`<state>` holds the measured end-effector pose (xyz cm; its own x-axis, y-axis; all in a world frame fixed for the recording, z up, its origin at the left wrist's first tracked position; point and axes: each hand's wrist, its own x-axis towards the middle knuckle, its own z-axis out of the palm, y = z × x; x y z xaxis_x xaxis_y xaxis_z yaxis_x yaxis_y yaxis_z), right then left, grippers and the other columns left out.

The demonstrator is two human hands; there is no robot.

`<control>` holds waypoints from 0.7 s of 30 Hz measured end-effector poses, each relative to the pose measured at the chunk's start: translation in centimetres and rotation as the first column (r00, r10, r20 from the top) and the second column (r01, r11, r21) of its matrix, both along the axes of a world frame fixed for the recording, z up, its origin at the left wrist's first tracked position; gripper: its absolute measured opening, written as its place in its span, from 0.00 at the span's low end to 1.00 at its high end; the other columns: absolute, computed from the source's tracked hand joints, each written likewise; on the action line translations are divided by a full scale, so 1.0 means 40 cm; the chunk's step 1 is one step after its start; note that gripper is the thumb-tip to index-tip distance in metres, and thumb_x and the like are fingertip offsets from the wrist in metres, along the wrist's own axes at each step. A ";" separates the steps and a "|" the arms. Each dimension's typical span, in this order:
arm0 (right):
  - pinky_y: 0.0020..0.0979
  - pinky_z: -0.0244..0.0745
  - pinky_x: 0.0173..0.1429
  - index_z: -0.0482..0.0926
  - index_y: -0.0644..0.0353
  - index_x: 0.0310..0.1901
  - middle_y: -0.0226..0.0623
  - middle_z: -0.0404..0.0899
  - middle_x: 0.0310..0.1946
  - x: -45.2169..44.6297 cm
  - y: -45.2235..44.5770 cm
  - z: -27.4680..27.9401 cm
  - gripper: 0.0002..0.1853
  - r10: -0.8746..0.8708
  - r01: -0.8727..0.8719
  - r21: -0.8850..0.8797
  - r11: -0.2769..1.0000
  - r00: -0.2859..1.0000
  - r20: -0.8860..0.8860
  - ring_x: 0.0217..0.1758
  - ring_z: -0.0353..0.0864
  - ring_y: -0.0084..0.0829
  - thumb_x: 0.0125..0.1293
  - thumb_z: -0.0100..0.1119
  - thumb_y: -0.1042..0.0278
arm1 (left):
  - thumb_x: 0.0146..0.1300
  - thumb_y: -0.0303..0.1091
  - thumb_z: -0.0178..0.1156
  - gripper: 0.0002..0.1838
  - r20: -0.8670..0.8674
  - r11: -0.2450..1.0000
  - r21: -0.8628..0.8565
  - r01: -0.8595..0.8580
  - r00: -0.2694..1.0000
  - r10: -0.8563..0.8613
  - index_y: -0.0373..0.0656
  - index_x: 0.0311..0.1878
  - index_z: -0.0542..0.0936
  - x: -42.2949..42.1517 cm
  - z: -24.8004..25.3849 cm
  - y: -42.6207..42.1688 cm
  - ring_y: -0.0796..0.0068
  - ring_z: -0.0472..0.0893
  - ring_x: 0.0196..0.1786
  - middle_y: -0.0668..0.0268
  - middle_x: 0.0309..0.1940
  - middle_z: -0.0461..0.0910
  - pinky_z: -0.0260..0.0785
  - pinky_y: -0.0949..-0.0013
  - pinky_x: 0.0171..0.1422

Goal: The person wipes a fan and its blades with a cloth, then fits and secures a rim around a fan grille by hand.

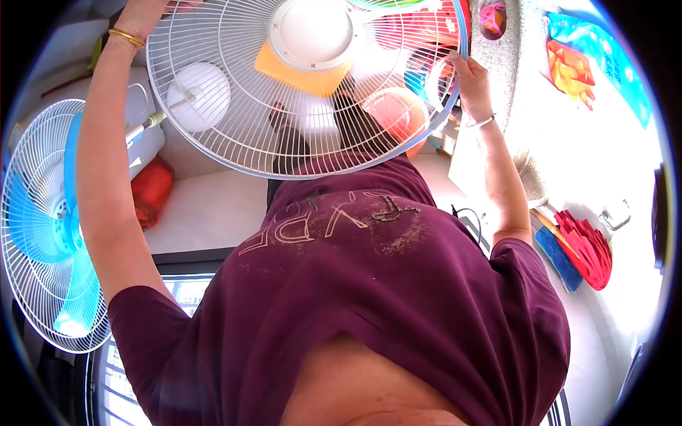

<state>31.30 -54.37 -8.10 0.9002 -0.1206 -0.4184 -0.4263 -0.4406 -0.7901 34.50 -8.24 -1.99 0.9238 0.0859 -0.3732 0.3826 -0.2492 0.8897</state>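
Observation:
A round white wire fan guard (241,135) with a plain white centre disc and a bluish rim is held up in front of my body. My right hand (474,79) pinches its rim on the right side, thumb on the near face. At the upper left, my left hand (145,15) grips the opposite edge, partly cut off by the frame. To the left is a fan (53,220) with blue blades, its blades uncovered in front of a white rear guard. Its round white base (197,97) shows through the wires.
Behind the guard are an orange-yellow sheet (302,74) and a pink basin (398,113). A red bag (153,192) lies near the fan. On the right are a red fringed item (584,248), a blue pad (558,257) and blue packaging (604,53).

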 end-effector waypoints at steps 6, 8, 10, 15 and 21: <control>0.18 0.67 0.33 0.79 0.69 0.36 0.34 0.78 0.28 0.044 -0.006 -0.036 0.23 0.005 -0.006 0.066 0.998 1.000 0.018 0.27 0.73 0.18 0.65 0.50 0.52 | 0.61 0.25 0.47 0.16 0.064 0.991 0.119 0.064 0.995 -0.072 0.38 0.53 0.71 0.002 0.029 -0.005 0.77 0.76 0.32 0.65 0.34 0.77 0.72 0.74 0.37; 0.17 0.66 0.31 0.79 0.69 0.36 0.32 0.78 0.26 0.060 0.007 -0.029 0.22 -0.030 0.021 0.106 0.994 0.996 0.082 0.26 0.72 0.18 0.65 0.50 0.53 | 0.62 0.26 0.46 0.16 0.000 0.992 0.122 0.038 0.999 -0.038 0.38 0.54 0.71 0.003 0.027 -0.002 0.76 0.77 0.33 0.64 0.33 0.77 0.72 0.73 0.38; 0.17 0.65 0.29 0.78 0.69 0.37 0.30 0.77 0.24 0.074 0.003 -0.024 0.21 0.012 -0.016 0.078 0.997 0.999 0.047 0.24 0.71 0.16 0.65 0.50 0.54 | 0.63 0.27 0.46 0.16 0.019 0.996 0.091 0.015 1.000 -0.016 0.38 0.54 0.71 -0.006 0.028 -0.001 0.76 0.77 0.33 0.64 0.33 0.78 0.73 0.73 0.37; 0.18 0.67 0.29 0.78 0.70 0.37 0.29 0.77 0.24 0.081 -0.004 -0.047 0.20 -0.009 -0.009 0.282 0.959 0.998 0.062 0.23 0.72 0.16 0.63 0.54 0.55 | 0.64 0.29 0.47 0.14 0.024 0.999 0.040 0.007 1.000 -0.008 0.39 0.52 0.72 -0.012 0.013 0.016 0.76 0.78 0.31 0.64 0.32 0.78 0.74 0.74 0.35; 0.18 0.67 0.33 0.77 0.68 0.38 0.33 0.76 0.28 0.130 0.003 -0.042 0.24 -0.016 0.016 0.295 0.955 1.000 -0.003 0.28 0.72 0.19 0.57 0.60 0.49 | 0.64 0.31 0.49 0.22 0.067 0.985 -0.066 0.160 0.986 -0.156 0.48 0.63 0.63 0.023 -0.112 0.146 0.74 0.80 0.39 0.62 0.41 0.79 0.73 0.72 0.44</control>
<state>36.52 -54.26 -9.78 0.8991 -0.0064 -0.4377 -0.4315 -0.1814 -0.8837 35.40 -2.38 -6.48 0.9450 -0.0876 -0.3152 0.2874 -0.2377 0.9279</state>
